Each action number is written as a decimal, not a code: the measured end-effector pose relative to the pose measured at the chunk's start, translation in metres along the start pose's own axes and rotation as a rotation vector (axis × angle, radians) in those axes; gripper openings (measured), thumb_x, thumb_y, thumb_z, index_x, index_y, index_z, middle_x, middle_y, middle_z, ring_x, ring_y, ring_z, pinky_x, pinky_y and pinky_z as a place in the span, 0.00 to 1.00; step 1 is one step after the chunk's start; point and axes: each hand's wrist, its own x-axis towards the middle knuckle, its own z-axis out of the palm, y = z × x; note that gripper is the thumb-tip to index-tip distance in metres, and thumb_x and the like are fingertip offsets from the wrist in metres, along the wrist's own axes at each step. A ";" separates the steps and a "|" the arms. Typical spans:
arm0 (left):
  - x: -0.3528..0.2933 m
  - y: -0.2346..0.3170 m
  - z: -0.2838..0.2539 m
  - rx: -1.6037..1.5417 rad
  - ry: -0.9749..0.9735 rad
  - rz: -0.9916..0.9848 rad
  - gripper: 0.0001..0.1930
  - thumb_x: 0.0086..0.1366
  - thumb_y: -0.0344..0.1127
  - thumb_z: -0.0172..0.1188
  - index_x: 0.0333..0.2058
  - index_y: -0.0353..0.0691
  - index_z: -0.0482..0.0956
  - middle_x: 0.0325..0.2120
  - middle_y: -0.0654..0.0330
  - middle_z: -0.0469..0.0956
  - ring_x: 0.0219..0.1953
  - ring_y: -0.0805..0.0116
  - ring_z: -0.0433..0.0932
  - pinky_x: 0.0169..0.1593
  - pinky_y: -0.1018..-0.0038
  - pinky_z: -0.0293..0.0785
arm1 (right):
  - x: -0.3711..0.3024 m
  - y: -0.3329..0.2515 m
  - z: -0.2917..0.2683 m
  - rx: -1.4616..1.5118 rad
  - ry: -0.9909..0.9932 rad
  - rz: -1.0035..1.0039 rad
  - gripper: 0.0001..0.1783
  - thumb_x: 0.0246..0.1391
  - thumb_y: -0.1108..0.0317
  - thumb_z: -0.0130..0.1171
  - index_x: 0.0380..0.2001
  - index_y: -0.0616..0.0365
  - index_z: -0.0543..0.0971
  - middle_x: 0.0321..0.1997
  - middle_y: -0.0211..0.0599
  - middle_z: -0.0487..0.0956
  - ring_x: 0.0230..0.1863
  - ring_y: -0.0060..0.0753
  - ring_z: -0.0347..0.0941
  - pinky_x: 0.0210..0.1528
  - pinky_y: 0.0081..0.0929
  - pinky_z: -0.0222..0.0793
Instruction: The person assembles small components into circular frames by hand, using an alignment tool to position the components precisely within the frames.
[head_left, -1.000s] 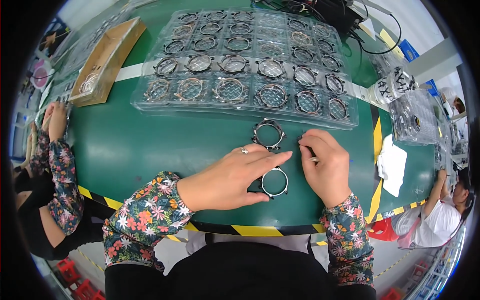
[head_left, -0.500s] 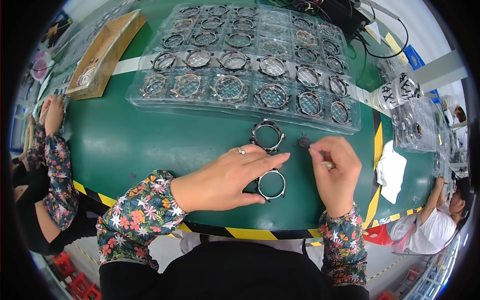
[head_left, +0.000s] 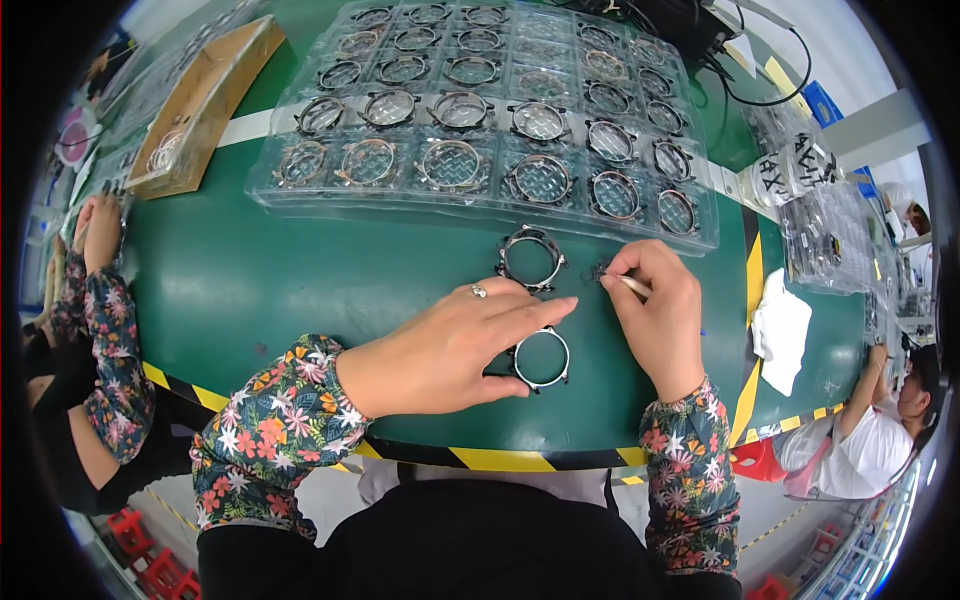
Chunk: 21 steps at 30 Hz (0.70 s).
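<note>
My left hand [head_left: 455, 350] lies over the table with fingers stretched out and thumb apart. Between its thumb and forefinger sits a silver ring-shaped watch case [head_left: 541, 358]; I cannot tell whether the hand touches it. Just beyond the fingers is a darker watch case [head_left: 531, 258] with lugs. My right hand [head_left: 658, 305] pinches a short pale stick [head_left: 633, 285], mostly hidden by the fingers. Its fingertips are at a small heap of tiny dark pieces [head_left: 594, 274], right of the darker case.
A clear plastic tray [head_left: 400, 212] holding many watch cases in rows spans the far side. Farther left stands a cardboard box [head_left: 215, 110]. On the right lie a white cloth [head_left: 782, 335] and stacked clear trays [head_left: 825, 240]. Co-workers sit at both sides.
My right hand has shifted slightly left and away from me, down to the dark heap. The pale stick shows more, and the heap looks looser and more spread. My left hand has barely moved.
</note>
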 end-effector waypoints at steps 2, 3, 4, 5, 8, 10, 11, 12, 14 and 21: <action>0.000 0.000 0.001 0.002 0.003 0.005 0.44 0.49 0.32 0.75 0.66 0.38 0.65 0.56 0.57 0.76 0.55 0.54 0.73 0.60 0.61 0.69 | 0.001 -0.003 -0.001 0.064 -0.050 0.244 0.08 0.46 0.82 0.65 0.30 0.63 0.77 0.33 0.34 0.78 0.29 0.28 0.74 0.31 0.24 0.69; 0.000 0.000 0.001 0.005 0.005 0.004 0.45 0.49 0.32 0.75 0.66 0.38 0.65 0.56 0.57 0.76 0.55 0.54 0.73 0.60 0.61 0.70 | 0.001 -0.001 -0.001 0.063 -0.048 0.243 0.08 0.46 0.82 0.65 0.30 0.63 0.77 0.33 0.34 0.78 0.29 0.28 0.74 0.31 0.24 0.69; 0.001 0.000 0.001 0.008 0.007 0.003 0.45 0.49 0.32 0.75 0.66 0.38 0.65 0.56 0.57 0.76 0.55 0.54 0.73 0.60 0.61 0.70 | 0.000 0.002 -0.001 0.039 -0.037 0.158 0.08 0.47 0.82 0.65 0.31 0.63 0.78 0.34 0.35 0.78 0.30 0.26 0.74 0.32 0.23 0.69; 0.001 0.000 0.001 0.009 0.008 0.003 0.45 0.49 0.32 0.75 0.66 0.38 0.65 0.56 0.57 0.76 0.55 0.54 0.73 0.60 0.61 0.70 | -0.002 0.004 -0.002 0.016 -0.027 0.072 0.08 0.47 0.82 0.66 0.31 0.63 0.78 0.34 0.35 0.78 0.31 0.25 0.74 0.33 0.22 0.70; 0.001 0.000 0.001 0.015 0.007 -0.005 0.44 0.50 0.33 0.75 0.66 0.38 0.65 0.56 0.57 0.76 0.55 0.54 0.73 0.61 0.61 0.70 | -0.004 0.010 -0.006 0.042 0.012 -0.050 0.08 0.48 0.82 0.65 0.34 0.64 0.80 0.39 0.37 0.77 0.35 0.23 0.75 0.35 0.20 0.70; 0.000 0.000 0.002 0.036 -0.001 0.006 0.44 0.50 0.34 0.75 0.66 0.38 0.64 0.57 0.57 0.76 0.56 0.54 0.72 0.61 0.60 0.69 | -0.005 0.005 -0.012 0.085 0.006 0.017 0.08 0.49 0.82 0.65 0.34 0.64 0.80 0.42 0.36 0.76 0.37 0.23 0.75 0.36 0.20 0.70; -0.001 -0.002 0.002 0.035 0.006 0.002 0.44 0.50 0.34 0.75 0.66 0.38 0.64 0.57 0.57 0.76 0.56 0.54 0.72 0.61 0.60 0.69 | -0.007 0.002 -0.015 0.122 0.003 0.093 0.08 0.49 0.82 0.64 0.35 0.64 0.81 0.45 0.36 0.76 0.39 0.22 0.74 0.37 0.19 0.70; 0.000 -0.003 0.002 0.020 0.002 0.012 0.45 0.51 0.35 0.75 0.67 0.38 0.64 0.57 0.57 0.75 0.56 0.54 0.72 0.61 0.60 0.69 | -0.008 -0.002 -0.018 0.155 -0.014 0.148 0.09 0.50 0.83 0.63 0.37 0.64 0.80 0.47 0.35 0.74 0.39 0.21 0.74 0.38 0.19 0.70; -0.001 -0.006 0.002 0.006 0.008 0.019 0.45 0.51 0.36 0.75 0.67 0.38 0.64 0.57 0.57 0.75 0.56 0.54 0.72 0.61 0.60 0.69 | -0.012 -0.006 -0.017 0.220 -0.029 0.127 0.10 0.51 0.83 0.62 0.38 0.64 0.79 0.47 0.34 0.74 0.39 0.21 0.74 0.38 0.18 0.70; -0.002 -0.006 0.000 -0.024 0.001 0.011 0.49 0.52 0.35 0.74 0.70 0.39 0.57 0.54 0.55 0.75 0.56 0.52 0.72 0.60 0.59 0.69 | -0.024 -0.030 -0.003 0.325 -0.326 -0.195 0.10 0.49 0.84 0.62 0.34 0.62 0.75 0.42 0.41 0.75 0.38 0.32 0.76 0.37 0.24 0.76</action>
